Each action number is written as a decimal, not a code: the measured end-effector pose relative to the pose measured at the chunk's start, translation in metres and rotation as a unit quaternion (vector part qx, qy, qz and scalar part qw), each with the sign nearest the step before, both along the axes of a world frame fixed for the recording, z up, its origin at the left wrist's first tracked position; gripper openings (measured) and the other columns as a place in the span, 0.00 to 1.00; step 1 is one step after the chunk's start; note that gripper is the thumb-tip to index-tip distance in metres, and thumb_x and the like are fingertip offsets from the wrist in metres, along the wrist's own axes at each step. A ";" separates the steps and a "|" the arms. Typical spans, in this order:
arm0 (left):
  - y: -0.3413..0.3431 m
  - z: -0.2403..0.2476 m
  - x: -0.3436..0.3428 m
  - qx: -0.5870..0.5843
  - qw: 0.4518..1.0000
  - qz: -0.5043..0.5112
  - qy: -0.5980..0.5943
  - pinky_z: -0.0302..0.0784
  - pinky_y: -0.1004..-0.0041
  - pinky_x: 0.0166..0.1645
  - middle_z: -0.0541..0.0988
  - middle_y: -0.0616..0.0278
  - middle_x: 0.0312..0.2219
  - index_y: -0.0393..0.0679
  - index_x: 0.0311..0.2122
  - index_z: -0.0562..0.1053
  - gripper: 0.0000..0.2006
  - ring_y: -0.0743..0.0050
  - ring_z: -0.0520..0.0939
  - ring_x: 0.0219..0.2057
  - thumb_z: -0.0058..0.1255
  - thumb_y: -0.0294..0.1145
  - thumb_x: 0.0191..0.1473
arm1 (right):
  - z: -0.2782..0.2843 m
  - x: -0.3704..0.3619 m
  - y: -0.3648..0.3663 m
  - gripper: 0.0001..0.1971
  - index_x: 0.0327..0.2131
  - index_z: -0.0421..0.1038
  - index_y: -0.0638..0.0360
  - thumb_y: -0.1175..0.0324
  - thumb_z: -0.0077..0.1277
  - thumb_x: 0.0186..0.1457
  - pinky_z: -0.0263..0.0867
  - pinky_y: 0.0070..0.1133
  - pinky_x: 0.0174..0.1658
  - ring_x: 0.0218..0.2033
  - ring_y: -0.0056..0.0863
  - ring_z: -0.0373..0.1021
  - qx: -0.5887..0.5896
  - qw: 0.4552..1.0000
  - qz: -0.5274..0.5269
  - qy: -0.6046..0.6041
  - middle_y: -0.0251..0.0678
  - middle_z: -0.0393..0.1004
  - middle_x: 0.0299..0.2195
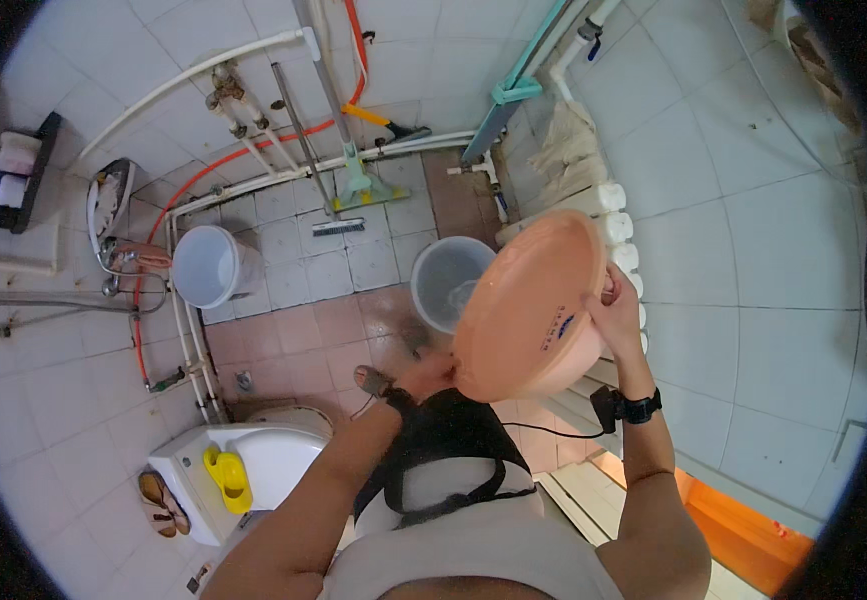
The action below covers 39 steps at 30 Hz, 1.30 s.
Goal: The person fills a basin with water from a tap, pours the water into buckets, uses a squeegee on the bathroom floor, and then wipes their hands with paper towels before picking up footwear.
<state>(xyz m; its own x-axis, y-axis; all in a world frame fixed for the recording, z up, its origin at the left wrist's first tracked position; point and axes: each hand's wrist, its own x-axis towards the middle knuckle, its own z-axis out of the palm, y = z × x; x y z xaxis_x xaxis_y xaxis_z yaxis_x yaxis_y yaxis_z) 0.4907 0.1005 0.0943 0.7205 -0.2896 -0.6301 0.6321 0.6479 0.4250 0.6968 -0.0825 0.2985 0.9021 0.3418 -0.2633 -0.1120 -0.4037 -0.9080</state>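
Note:
Both my hands grip a peach-coloured plastic basin (528, 290), which is tilted on its side in front of me. My right hand (615, 312) is closed on its right rim, and my left hand (428, 376) holds its lower left edge. Partly hidden behind the basin, a translucent whitish bucket (431, 275) stands on the floor. Something pale and bright, perhaps moving water, shows inside that bucket beside the basin's edge. Each wrist wears a black strap.
Another white bucket (215, 267) stands to the left by the wall pipes. A floor brush (338, 227) and a green squeegee mop (363, 185) lean at the back wall. At lower left is a white washbasin (268, 455) with a yellow item (228, 480). A white ribbed radiator (610, 197) lies right.

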 end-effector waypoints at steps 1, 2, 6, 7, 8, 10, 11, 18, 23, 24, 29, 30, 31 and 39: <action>0.001 0.049 0.014 -0.063 0.995 0.035 0.069 0.61 0.79 0.17 0.72 0.63 0.23 0.37 0.38 0.69 0.09 0.79 0.65 0.14 0.43 0.32 0.58 | 0.009 -0.002 0.008 0.30 0.54 0.58 0.66 0.80 0.50 0.44 0.66 0.13 0.29 0.26 0.14 0.69 -0.015 1.000 0.010 0.003 0.32 0.74 0.33; -0.008 0.024 0.012 -0.066 0.995 0.033 0.072 0.61 0.79 0.17 0.72 0.63 0.23 0.37 0.38 0.69 0.09 0.79 0.65 0.14 0.43 0.32 0.58 | 0.013 -0.004 0.014 0.31 0.55 0.57 0.66 0.80 0.51 0.44 0.66 0.13 0.29 0.26 0.14 0.69 -0.029 0.999 0.020 0.005 0.32 0.74 0.33; -0.029 -0.025 0.013 -0.116 0.990 -0.051 0.065 0.74 0.77 0.28 0.74 0.63 0.29 0.36 0.41 0.70 0.11 0.77 0.74 0.24 0.47 0.32 0.56 | 0.015 -0.007 0.036 0.32 0.55 0.56 0.65 0.79 0.53 0.44 0.65 0.13 0.27 0.25 0.13 0.67 -0.013 0.997 0.058 -0.053 0.31 0.74 0.32; -0.031 -0.021 0.017 -0.074 0.990 -0.075 0.096 0.77 0.75 0.33 0.75 0.63 0.31 0.36 0.43 0.70 0.13 0.75 0.77 0.29 0.48 0.32 0.55 | 0.026 -0.008 0.046 0.32 0.56 0.55 0.65 0.78 0.53 0.44 0.65 0.13 0.27 0.24 0.13 0.67 -0.056 0.994 0.077 -0.055 0.31 0.74 0.30; -0.036 -0.030 0.017 -0.074 0.990 -0.072 0.098 0.77 0.75 0.33 0.75 0.63 0.31 0.36 0.43 0.70 0.13 0.75 0.77 0.29 0.48 0.32 0.55 | 0.033 -0.010 0.055 0.33 0.56 0.55 0.64 0.77 0.54 0.44 0.64 0.13 0.26 0.23 0.13 0.66 -0.098 0.989 0.097 -0.057 0.30 0.73 0.28; -0.042 -0.034 0.021 -0.119 0.988 -0.092 0.020 0.77 0.72 0.43 0.75 0.63 0.37 0.37 0.46 0.69 0.16 0.72 0.77 0.38 0.50 0.33 0.54 | 0.038 -0.014 0.066 0.34 0.56 0.55 0.64 0.76 0.54 0.44 0.64 0.14 0.26 0.22 0.13 0.65 -0.114 0.984 0.112 -0.076 0.30 0.73 0.26; -0.045 -0.035 0.016 -0.122 0.988 -0.092 0.019 0.77 0.72 0.43 0.75 0.63 0.37 0.37 0.46 0.69 0.16 0.72 0.77 0.38 0.50 0.33 0.54 | 0.040 -0.015 0.070 0.34 0.57 0.54 0.63 0.75 0.55 0.44 0.64 0.14 0.25 0.20 0.14 0.65 -0.127 0.979 0.128 -0.095 0.30 0.72 0.25; -0.080 -0.108 0.004 -0.074 0.960 -0.017 -0.271 0.75 0.70 0.30 0.71 0.63 0.30 0.38 0.38 0.69 0.07 0.73 0.74 0.29 0.43 0.23 0.53 | 0.041 -0.024 0.092 0.35 0.57 0.53 0.68 0.76 0.55 0.44 0.61 0.11 0.25 0.22 0.09 0.63 -0.183 0.966 0.153 -0.102 0.29 0.73 0.31; -0.086 -0.088 0.014 -0.175 0.977 -0.111 0.045 0.77 0.68 0.33 0.73 0.61 0.35 0.38 0.44 0.68 0.11 0.71 0.76 0.32 0.42 0.24 0.54 | 0.023 -0.012 0.064 0.34 0.56 0.54 0.67 0.76 0.54 0.42 0.66 0.15 0.30 0.26 0.17 0.69 -0.128 0.981 0.107 -0.103 0.36 0.74 0.29; -0.095 -0.115 0.015 -0.181 0.977 -0.099 0.056 0.78 0.68 0.35 0.73 0.60 0.37 0.37 0.46 0.66 0.13 0.68 0.77 0.33 0.42 0.25 0.55 | 0.023 -0.010 0.062 0.34 0.56 0.54 0.67 0.76 0.54 0.42 0.66 0.15 0.30 0.26 0.17 0.69 -0.125 0.981 0.111 -0.101 0.36 0.74 0.29; -0.042 -0.074 0.014 -0.099 0.993 0.041 0.054 0.79 0.66 0.41 0.72 0.55 0.44 0.36 0.51 0.62 0.19 0.63 0.78 0.38 0.45 0.22 0.53 | -0.006 0.004 0.009 0.28 0.51 0.57 0.66 0.80 0.49 0.42 0.67 0.17 0.34 0.32 0.20 0.69 -0.102 0.993 0.008 -0.061 0.38 0.73 0.34; -0.023 -0.052 0.019 -0.031 0.997 0.045 0.047 0.79 0.66 0.41 0.72 0.54 0.44 0.35 0.51 0.62 0.20 0.62 0.77 0.40 0.45 0.20 0.52 | -0.017 0.007 -0.003 0.28 0.51 0.57 0.66 0.80 0.49 0.42 0.67 0.17 0.34 0.32 0.20 0.69 -0.097 0.994 0.003 -0.059 0.38 0.73 0.34; -0.007 -0.039 0.020 0.036 0.997 0.049 0.039 0.79 0.66 0.42 0.71 0.53 0.45 0.35 0.51 0.62 0.20 0.61 0.77 0.41 0.46 0.19 0.51 | -0.033 0.006 -0.016 0.27 0.50 0.57 0.65 0.80 0.49 0.42 0.67 0.17 0.34 0.32 0.21 0.69 -0.060 0.998 -0.016 -0.029 0.39 0.72 0.35; 0.090 -0.061 0.008 0.457 0.889 -0.006 0.009 0.76 0.70 0.38 0.72 0.51 0.43 0.34 0.55 0.58 0.28 0.65 0.77 0.37 0.53 0.26 0.49 | -0.197 -0.004 -0.065 0.27 0.52 0.57 0.64 0.68 0.55 0.48 0.70 0.24 0.34 0.40 0.27 0.68 -0.013 0.963 -0.037 0.268 0.42 0.69 0.43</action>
<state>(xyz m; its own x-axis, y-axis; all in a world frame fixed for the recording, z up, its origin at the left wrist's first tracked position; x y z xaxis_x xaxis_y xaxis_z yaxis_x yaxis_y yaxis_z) 0.4990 0.1909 0.0337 0.7078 0.3427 -0.6177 0.6490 0.0298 0.7602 0.6932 -0.1472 0.1011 0.6560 0.2695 -0.7050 -0.5905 -0.3985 -0.7018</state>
